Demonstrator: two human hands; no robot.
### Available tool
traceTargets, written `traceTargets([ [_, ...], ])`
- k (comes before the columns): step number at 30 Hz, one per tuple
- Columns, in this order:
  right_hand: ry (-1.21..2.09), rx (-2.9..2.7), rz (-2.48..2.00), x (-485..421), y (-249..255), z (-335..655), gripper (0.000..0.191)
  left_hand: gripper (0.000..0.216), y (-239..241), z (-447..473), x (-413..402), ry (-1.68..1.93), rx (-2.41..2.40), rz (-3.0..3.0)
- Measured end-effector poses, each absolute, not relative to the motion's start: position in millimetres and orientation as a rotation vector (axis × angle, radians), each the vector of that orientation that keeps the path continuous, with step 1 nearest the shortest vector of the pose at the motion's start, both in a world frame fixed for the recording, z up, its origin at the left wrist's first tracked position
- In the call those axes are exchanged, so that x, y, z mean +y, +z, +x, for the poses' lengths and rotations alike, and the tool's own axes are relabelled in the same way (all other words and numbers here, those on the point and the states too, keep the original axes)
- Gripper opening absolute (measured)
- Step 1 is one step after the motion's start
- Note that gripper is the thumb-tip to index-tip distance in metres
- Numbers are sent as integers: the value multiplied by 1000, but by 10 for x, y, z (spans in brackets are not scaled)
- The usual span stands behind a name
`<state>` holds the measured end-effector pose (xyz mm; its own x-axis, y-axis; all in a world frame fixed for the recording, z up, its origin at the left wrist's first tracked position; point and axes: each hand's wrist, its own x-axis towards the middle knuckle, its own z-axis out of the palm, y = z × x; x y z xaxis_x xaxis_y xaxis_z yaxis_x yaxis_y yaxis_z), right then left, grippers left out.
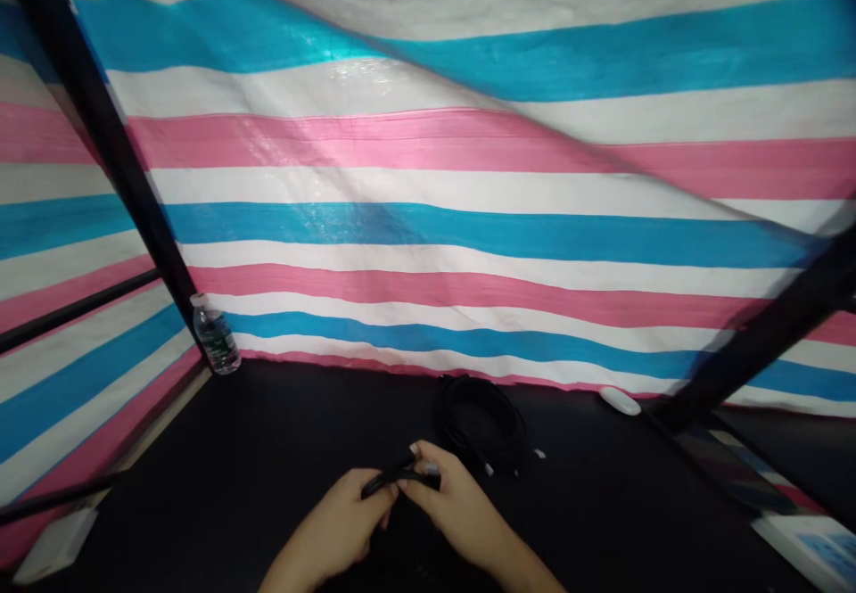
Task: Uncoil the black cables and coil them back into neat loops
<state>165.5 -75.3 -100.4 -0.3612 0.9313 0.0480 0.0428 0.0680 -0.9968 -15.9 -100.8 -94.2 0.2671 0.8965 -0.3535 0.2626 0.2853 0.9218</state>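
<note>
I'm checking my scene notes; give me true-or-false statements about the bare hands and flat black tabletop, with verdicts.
1. The left hand and right hand both grip a bent black cable. True.
2. The round black cable coil hangs on the pink, blue and white striped plastic sheet. False: it lies on the black tabletop.
3. The clear plastic bottle stands near the tabletop's far left corner. True.
4. The white oval object lies left of the coil. False: it is to the right.

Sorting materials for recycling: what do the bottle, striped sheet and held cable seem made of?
Bottle: likely clear plastic, transparent with glints. Striped sheet: probably shiny plastic, showing glare and creases. Held cable: perhaps rubber or soft plastic, smooth black, bent in curves.
</note>
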Motion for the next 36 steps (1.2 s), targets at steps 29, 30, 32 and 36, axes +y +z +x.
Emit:
traceTargets([
  [29,712,-1396,-1136,853,-1989,329,25,55,-1636,-1125,265,519,2383,1882],
  [30,693,-1386,-1123,841,-1991,343,28,56,-1665,-1143,266,541,2369,1891],
  [32,669,-1360,-1099,811,-1988,388,30,54,-1706,-1169,260,584,2325,1930],
  [36,663,-1328,-1062,707,-1949,505,27,50,-1713,-1182,228,638,2234,2015],
])
